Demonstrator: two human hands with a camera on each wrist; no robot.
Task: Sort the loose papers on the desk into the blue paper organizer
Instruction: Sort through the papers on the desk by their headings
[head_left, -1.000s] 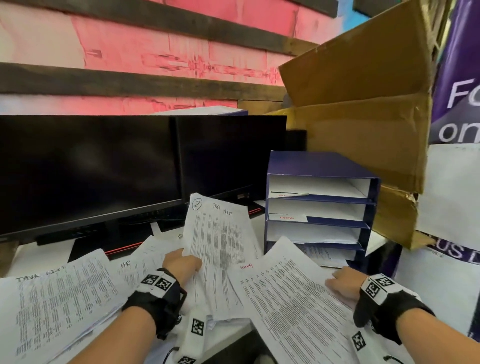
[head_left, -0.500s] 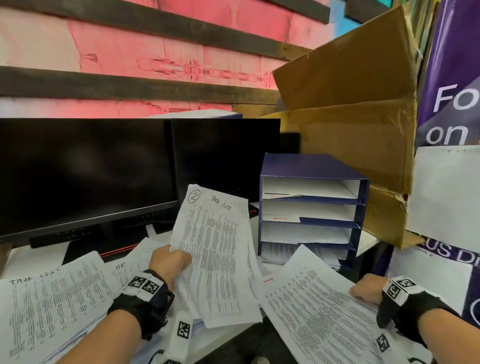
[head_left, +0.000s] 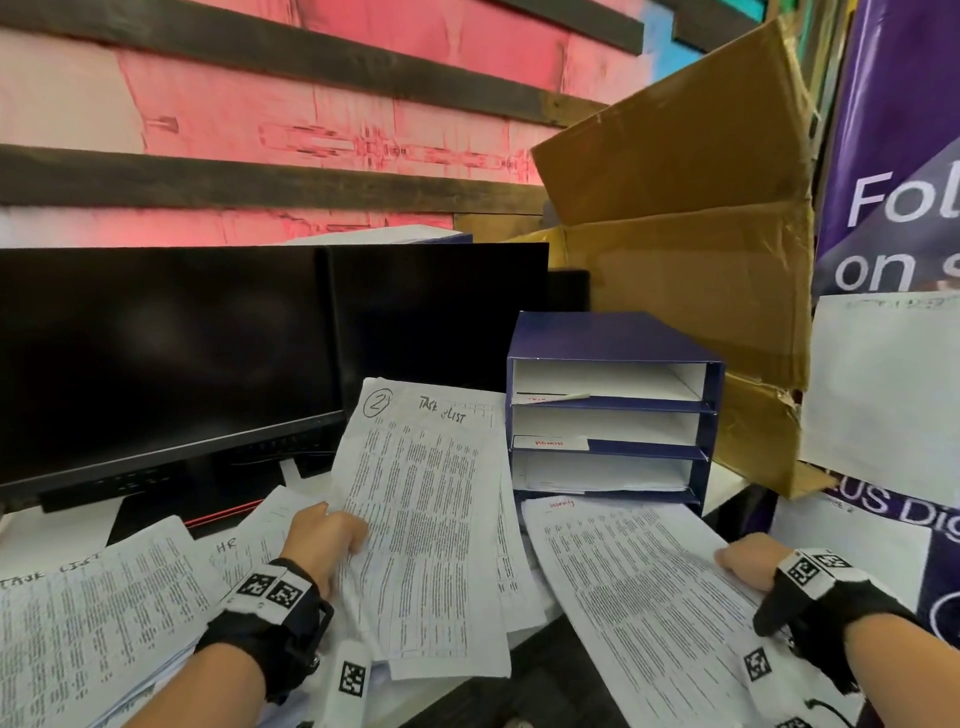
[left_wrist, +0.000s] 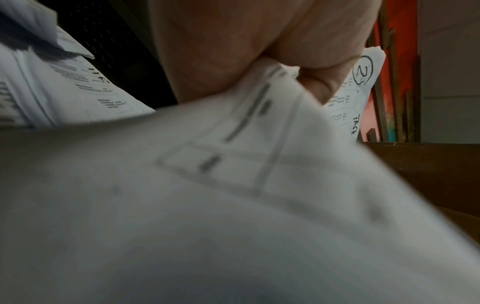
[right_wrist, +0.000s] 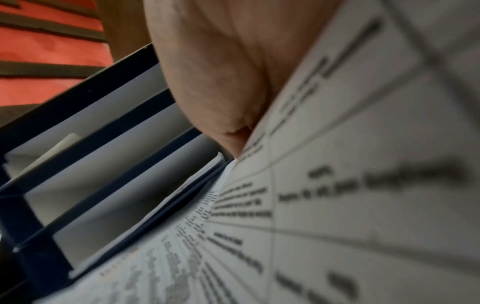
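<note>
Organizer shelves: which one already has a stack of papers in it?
The third shelf from the top of the blue organizer: a stack of sheets lies in it. The two shelves above show only white label strips at their front edges.

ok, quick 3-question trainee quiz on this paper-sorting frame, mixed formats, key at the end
1. True or false: the left hand holds the sheet marked with a circled 2.
2. The right hand grips a sheet whose far edge lies nearest which slot of the blue organizer? A top, B second, C bottom.
3. Fill in: behind the organizer stands a brown ____ box.

Key: 1 true; 2 C; 3 cardboard.
</note>
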